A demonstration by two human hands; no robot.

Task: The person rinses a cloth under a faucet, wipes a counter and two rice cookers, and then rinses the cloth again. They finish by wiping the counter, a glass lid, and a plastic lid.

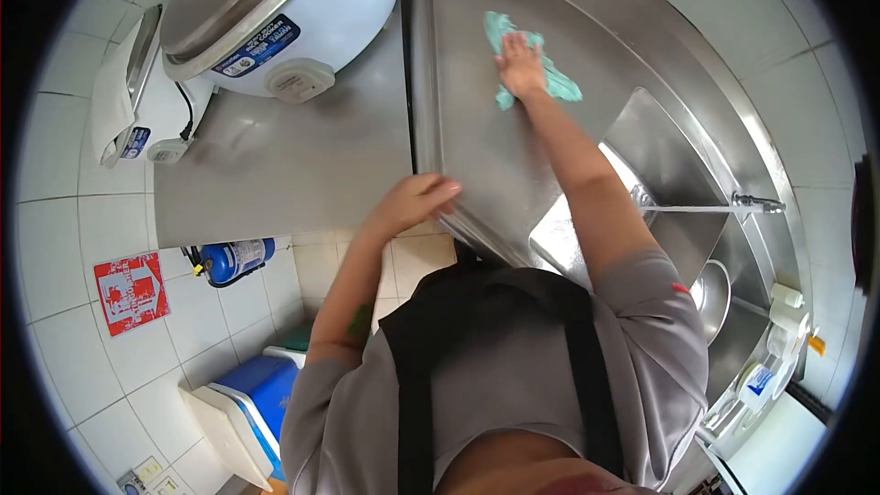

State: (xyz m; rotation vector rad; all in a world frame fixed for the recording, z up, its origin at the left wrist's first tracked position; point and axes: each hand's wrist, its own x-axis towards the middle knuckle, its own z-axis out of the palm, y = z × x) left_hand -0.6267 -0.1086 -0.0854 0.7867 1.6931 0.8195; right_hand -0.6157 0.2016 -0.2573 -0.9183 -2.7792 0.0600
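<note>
A crumpled mint-green cloth (561, 84) lies on the stainless steel counter (477, 142). My right hand (522, 66) presses down on it with the arm stretched far forward, and the fingers gather part of the fabric. What the fingertips do under the palm is hidden. Nearer to my body, my left hand (417, 203) hovers by the counter's front corner, slightly blurred. Nothing shows in it, and its fingers extend loosely to the right. To the right of the cloth is a sink basin (665, 165), partly covered by my right forearm.
A large rice cooker (339, 23) and a smaller one (151, 101) stand on the left steel table (284, 160). A faucet (759, 203) projects over the sinks, near a metal bowl (713, 302). Below left are a blue fire extinguisher (229, 261) and a blue cooler (257, 394).
</note>
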